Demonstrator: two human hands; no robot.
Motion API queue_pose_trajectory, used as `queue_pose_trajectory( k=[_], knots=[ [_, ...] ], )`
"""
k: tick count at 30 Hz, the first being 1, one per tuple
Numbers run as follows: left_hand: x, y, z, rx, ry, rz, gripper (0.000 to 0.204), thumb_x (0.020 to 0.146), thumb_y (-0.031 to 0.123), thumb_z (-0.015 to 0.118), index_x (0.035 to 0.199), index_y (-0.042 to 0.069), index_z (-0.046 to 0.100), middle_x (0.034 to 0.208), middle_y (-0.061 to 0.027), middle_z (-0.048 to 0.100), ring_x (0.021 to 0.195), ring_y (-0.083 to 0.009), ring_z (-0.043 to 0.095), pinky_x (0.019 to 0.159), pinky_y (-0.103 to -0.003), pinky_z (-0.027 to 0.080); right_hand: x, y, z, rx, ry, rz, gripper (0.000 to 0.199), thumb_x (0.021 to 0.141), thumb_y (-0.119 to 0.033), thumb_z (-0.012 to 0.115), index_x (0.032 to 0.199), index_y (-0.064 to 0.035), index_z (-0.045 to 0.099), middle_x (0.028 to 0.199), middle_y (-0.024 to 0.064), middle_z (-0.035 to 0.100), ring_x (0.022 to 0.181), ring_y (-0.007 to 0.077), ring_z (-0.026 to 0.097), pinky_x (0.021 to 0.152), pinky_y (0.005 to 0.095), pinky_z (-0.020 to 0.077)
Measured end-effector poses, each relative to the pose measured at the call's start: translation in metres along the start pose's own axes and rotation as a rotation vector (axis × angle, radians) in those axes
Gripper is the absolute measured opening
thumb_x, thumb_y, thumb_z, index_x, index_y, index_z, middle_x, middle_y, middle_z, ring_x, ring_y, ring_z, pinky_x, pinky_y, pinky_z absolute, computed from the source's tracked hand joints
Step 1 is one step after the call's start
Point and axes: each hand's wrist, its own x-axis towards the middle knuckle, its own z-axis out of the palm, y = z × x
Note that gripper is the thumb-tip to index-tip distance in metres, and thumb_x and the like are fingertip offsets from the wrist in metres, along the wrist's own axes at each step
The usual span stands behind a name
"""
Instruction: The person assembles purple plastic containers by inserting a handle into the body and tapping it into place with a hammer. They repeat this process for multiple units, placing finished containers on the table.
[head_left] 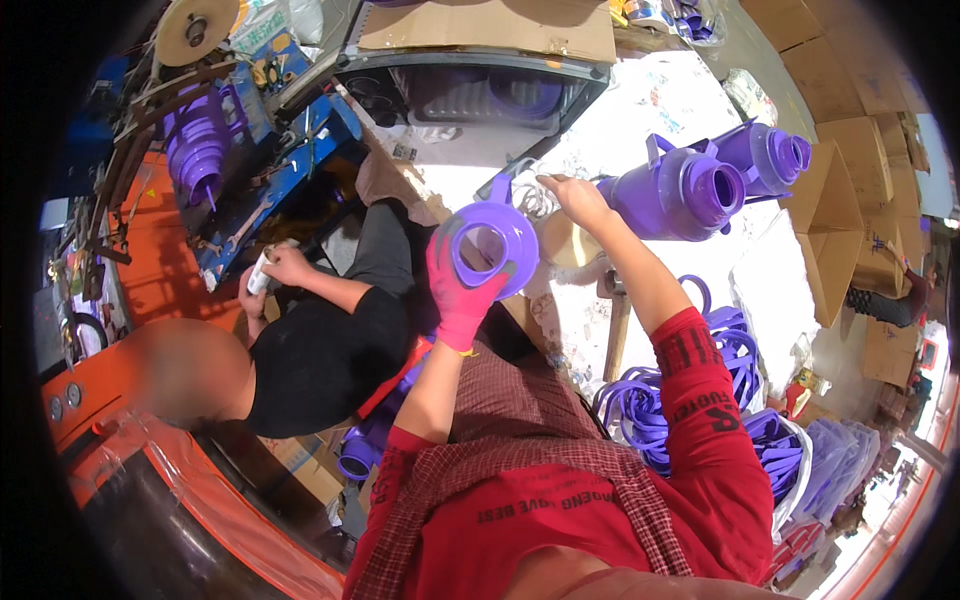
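the gloved left hand (462, 297) is clamped on a purple jug (519, 228) near the desk (640, 95); the right hand (582, 204) is by pale rings (537, 205), its grip unclear; the jug looks light, stiff, perhaps slippery; its wall should suit holding.

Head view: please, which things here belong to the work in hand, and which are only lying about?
Likely in the work:
purple container, held in the gloved left hand
two similar containers on the white tabletop
perhaps the looped purple strips

Apparently just lying about:
wooden-handled hammer
wrench
open cardboard box
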Motion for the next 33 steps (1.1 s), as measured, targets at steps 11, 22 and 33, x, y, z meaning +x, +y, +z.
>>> queue_pose_trajectory(
  k=[11, 22, 33],
  knots=[
    [-0.041, 0.030, -0.035, 0.117, -0.020, 0.100, 0.089, 0.058, 0.029, 0.093, 0.134, 0.006, 0.054, 0.134, -0.0165, 0.055, 0.126, -0.0390, 0.049, 0.107, -0.049, 0.040, -0.060, -0.047, -0.091, 0.369, 0.105, 0.227, 0.027, 0.083, -0.023, 0.075, 0.092, 0.0024, 0.070, 0.092, 0.0178, 0.066, 0.083, 0.0336, 0.064, 0.075, 0.0390, 0.0504],
    [-0.034, 0.076, -0.015, 0.223, -0.051, 0.375, 0.079, 0.061, 0.032, 0.088, 0.128, 0.006, 0.057, 0.133, -0.0146, 0.056, 0.126, -0.0376, 0.051, 0.110, -0.054, 0.036, -0.109, -0.187, -0.199, 0.899, 0.145, 0.079, 0.046, 0.093, -0.006, 0.059, 0.138, -0.0047, 0.051, 0.121, 0.0187, 0.066, 0.111, 0.0321, 0.066, 0.093, 0.0354, 0.0540],
    [-0.046, 0.087, -0.006, 0.277, -0.113, 0.428, 0.068, 0.073, 0.038, 0.074, 0.129, 0.004, 0.057, 0.134, -0.0140, 0.058, 0.128, -0.0354, 0.052, 0.110, -0.055, 0.033, -0.114, -0.205, -0.169, 0.302, 0.139, -0.005, 0.027, 0.074, 0.003, 0.059, 0.101, 0.0009, 0.058, 0.105, 0.0161, 0.061, 0.096, 0.0338, 0.063, 0.077, 0.0406, 0.0561]
  ],
)
